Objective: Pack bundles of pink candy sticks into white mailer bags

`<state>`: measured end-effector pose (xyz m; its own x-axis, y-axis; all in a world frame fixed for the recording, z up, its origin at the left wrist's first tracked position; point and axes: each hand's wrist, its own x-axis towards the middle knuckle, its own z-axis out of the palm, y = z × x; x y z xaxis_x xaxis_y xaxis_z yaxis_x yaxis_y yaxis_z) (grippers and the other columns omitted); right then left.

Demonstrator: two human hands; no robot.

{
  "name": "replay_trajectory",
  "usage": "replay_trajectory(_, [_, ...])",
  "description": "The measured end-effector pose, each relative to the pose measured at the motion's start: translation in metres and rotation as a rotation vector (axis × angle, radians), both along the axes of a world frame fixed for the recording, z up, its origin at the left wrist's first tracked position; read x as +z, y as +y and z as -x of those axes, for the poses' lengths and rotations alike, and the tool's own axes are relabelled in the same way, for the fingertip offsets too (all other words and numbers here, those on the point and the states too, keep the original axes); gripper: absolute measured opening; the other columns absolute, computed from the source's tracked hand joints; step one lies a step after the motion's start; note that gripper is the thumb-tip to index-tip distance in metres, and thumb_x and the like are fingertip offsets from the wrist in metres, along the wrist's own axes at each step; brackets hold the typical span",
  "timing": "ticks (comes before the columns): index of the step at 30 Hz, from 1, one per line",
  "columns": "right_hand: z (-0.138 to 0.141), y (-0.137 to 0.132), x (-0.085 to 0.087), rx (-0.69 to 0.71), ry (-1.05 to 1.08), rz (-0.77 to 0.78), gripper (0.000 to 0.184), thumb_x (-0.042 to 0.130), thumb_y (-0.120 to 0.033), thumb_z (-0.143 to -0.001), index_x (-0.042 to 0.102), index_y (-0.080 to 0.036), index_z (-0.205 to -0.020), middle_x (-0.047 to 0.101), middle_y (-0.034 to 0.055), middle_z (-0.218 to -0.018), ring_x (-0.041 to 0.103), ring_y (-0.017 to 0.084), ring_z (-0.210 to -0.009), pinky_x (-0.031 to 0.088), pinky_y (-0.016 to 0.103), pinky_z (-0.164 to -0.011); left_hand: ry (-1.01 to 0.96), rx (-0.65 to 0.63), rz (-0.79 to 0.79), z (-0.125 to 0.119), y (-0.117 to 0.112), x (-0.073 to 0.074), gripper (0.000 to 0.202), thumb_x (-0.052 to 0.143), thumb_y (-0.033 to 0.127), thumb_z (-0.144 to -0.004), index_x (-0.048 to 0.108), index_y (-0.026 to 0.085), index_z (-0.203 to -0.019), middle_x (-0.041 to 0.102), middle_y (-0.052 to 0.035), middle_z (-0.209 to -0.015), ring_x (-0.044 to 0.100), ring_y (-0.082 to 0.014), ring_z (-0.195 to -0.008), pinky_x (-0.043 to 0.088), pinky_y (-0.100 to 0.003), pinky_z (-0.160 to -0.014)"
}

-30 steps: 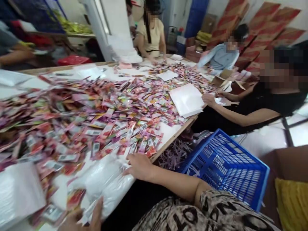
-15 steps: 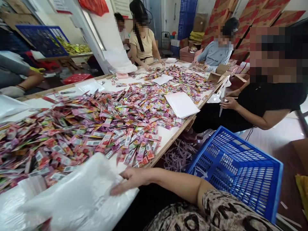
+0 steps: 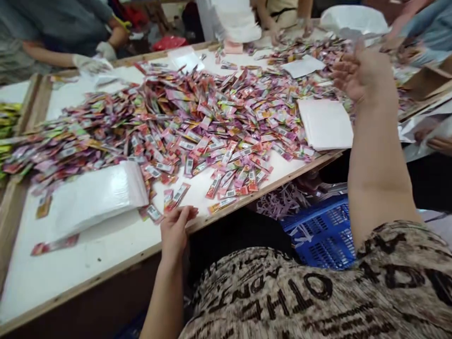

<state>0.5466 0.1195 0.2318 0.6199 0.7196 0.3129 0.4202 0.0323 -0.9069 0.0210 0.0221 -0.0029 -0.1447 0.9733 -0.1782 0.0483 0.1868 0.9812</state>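
My left hand [image 3: 175,230] rests at the table's front edge, fingers loosely extended to the right, with nothing visible in it. Small flat printed packets [image 3: 176,195] lie just beyond its fingertips. My right hand [image 3: 356,75] is raised over the table's right side, its fingers apart and slightly curled, holding nothing. Beyond it, at the far end, is a white plastic bag [image 3: 353,20], slightly blurred. To the left of my left hand lies a stack of white plastic bags [image 3: 102,193]. Near my right forearm sits a stack of white sheets or bags [image 3: 325,125].
A large heap of packets [image 3: 197,108] covers the table's middle. The wooden rim [image 3: 247,200] runs along its front. A blue basket [image 3: 328,235] stands below on the right, beside paper strips. Co-workers are across and to the right, including a gloved hand [image 3: 92,65].
My right hand has left the white plastic bag at the lower left and risen to the right. My left hand has come into view, and a white bag now appears at the far end.
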Motion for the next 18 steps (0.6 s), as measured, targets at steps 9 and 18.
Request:
replay_trajectory(9, [0.098, -0.032, -0.185, 0.367, 0.071, 0.309, 0.011, 0.075, -0.019, -0.071, 0.066, -0.014, -0.067, 0.06, -0.0023, -0.054, 0.052, 0.01, -0.048, 0.041, 0.025, -0.053, 0.038, -0.052, -0.007, -0.003, -0.004, 0.002, 0.027, 0.081, 0.038, -0.074, 0.074, 0.016, -0.088, 0.076, -0.0049, -0.081, 0.07, -0.0166, -0.075, 0.057, -0.032, -0.08])
replay_trajectory(18, [0.127, -0.034, -0.232, 0.365, -0.273, 0.366, 0.02, 0.071, -0.036, -0.07, 0.066, -0.017, -0.074, 0.066, 0.0033, -0.074, 0.057, 0.019, -0.071, 0.044, 0.032, -0.07, 0.079, -0.049, -0.002, -0.006, -0.004, 0.001, 0.029, 0.079, 0.04, -0.074, 0.072, 0.016, -0.089, 0.075, -0.0052, -0.082, 0.071, -0.018, -0.078, 0.057, -0.034, -0.082])
